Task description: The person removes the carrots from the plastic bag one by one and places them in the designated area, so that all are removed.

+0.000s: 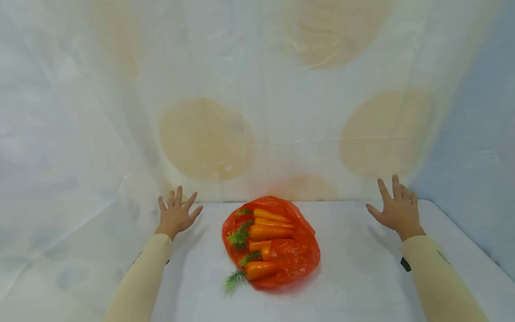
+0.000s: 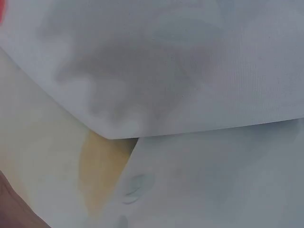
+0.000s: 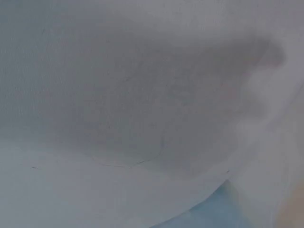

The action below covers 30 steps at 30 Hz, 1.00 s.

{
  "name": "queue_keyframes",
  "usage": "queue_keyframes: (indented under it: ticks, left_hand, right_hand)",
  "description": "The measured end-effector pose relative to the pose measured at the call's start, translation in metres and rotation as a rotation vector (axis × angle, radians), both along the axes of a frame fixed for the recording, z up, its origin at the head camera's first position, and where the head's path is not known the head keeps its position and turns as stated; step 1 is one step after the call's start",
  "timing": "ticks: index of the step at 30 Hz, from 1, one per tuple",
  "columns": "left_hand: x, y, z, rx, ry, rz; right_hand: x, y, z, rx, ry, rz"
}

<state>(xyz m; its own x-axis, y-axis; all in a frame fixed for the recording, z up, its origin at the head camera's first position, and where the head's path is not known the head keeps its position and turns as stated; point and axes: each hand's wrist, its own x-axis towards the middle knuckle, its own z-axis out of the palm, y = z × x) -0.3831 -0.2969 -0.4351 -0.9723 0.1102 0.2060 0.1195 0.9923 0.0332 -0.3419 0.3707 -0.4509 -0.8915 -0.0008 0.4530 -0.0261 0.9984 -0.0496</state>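
Observation:
Several orange carrots [image 1: 271, 231] with green leafy tops lie on a red plastic bag [image 1: 299, 261] in the middle of the white table. Part of the bag's film covers the lower carrots. To the left of the bag, my left hand [image 1: 175, 217] is held out with its fingers spread, apart from everything. On the other side my right hand [image 1: 398, 212] is likewise spread and holds nothing. Both hands cast shadows on the tabletop. In the left wrist view only a bit of the left hand [image 2: 16, 209] shows at the lower left corner; the right wrist view shows no hand.
The white table [image 1: 346, 277] has its back edge against a pale curtain [image 1: 273, 125] with large tan dots. White sheeting [image 1: 56, 179] hangs at the left, and a bluish sheet [image 1: 479, 179] stands at the right. A rounded table corner [image 2: 109, 135] appears in the left wrist view.

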Motion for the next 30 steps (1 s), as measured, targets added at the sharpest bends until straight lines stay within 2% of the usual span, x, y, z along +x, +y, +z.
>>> queue_keyframes:
  ticks: [2,7,13,18,23,27,30]
  left_hand:
    - [-0.001,0.001,-0.001,-0.003,-0.012,-0.002]
    - [-0.007,0.006,-0.001,0.015,-0.023,-0.050]
    - [-0.014,0.015,0.005,0.043,0.014,-0.120]
    - [-0.014,0.023,0.010,0.023,0.012,-0.162]
    - [-0.014,0.032,0.010,0.018,-0.006,-0.204]
    - [-0.015,0.039,0.007,0.111,-0.045,-0.238]
    - [-0.016,0.044,0.002,0.237,-0.135,-0.276]
  right_hand:
    - [0.000,-0.005,0.002,-0.005,-0.002,0.028]
    - [-0.004,-0.019,0.003,0.010,0.000,0.077]
    - [-0.011,-0.031,0.003,0.063,0.038,0.109]
    - [-0.011,-0.043,0.008,0.061,0.007,0.130]
    - [-0.009,-0.056,0.011,0.067,-0.011,0.151]
    - [-0.012,-0.065,0.010,0.075,-0.021,0.171]
    - [-0.013,-0.072,0.008,0.077,-0.034,0.182]
